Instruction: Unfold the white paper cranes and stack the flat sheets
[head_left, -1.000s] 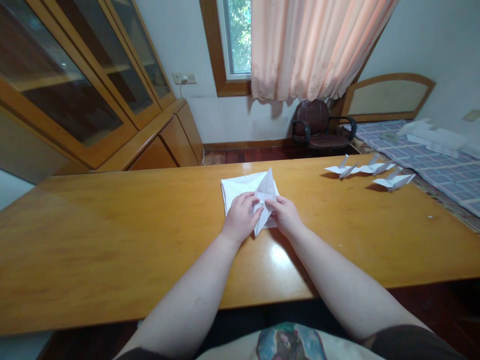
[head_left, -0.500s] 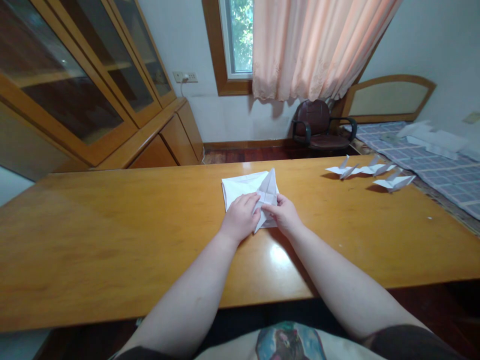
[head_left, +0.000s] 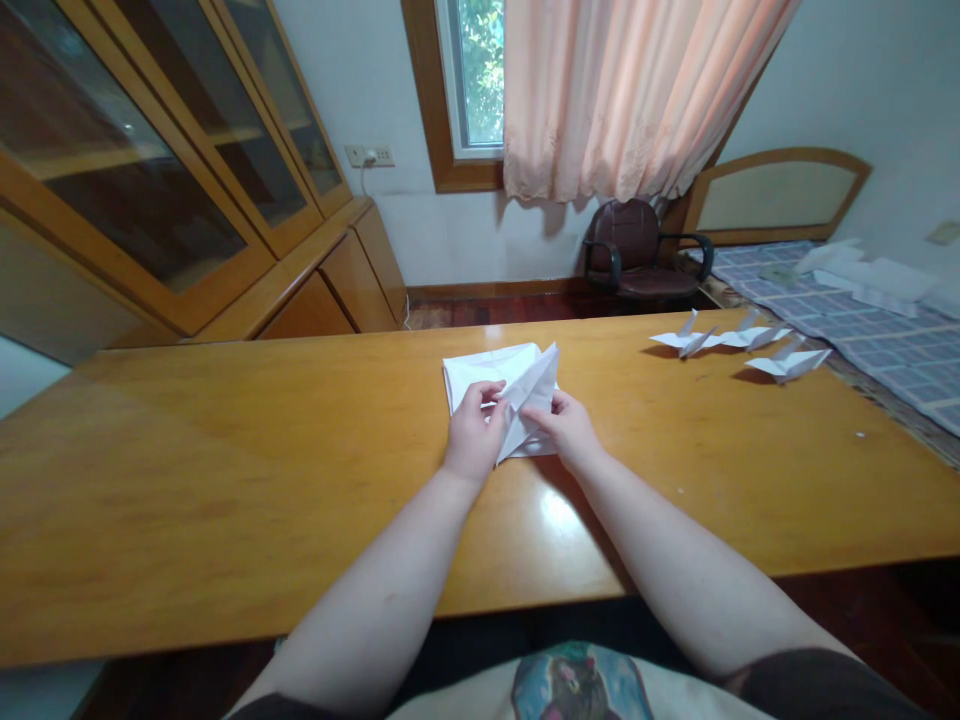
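the folded paper [head_left: 536,380] has been tilted further right, over white sheets [head_left: 471,372] on the counter [head_left: 300,450]; it is pinched by the left hand [head_left: 472,430] and gripped by the right hand [head_left: 574,430], so folding seems under way.

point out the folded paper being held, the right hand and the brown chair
Folded paper [head_left: 532,383]: head view, on its upper flap.
Right hand [head_left: 575,430]: head view, on the back of the hand.
Brown chair [head_left: 631,244]: head view, on the backrest.
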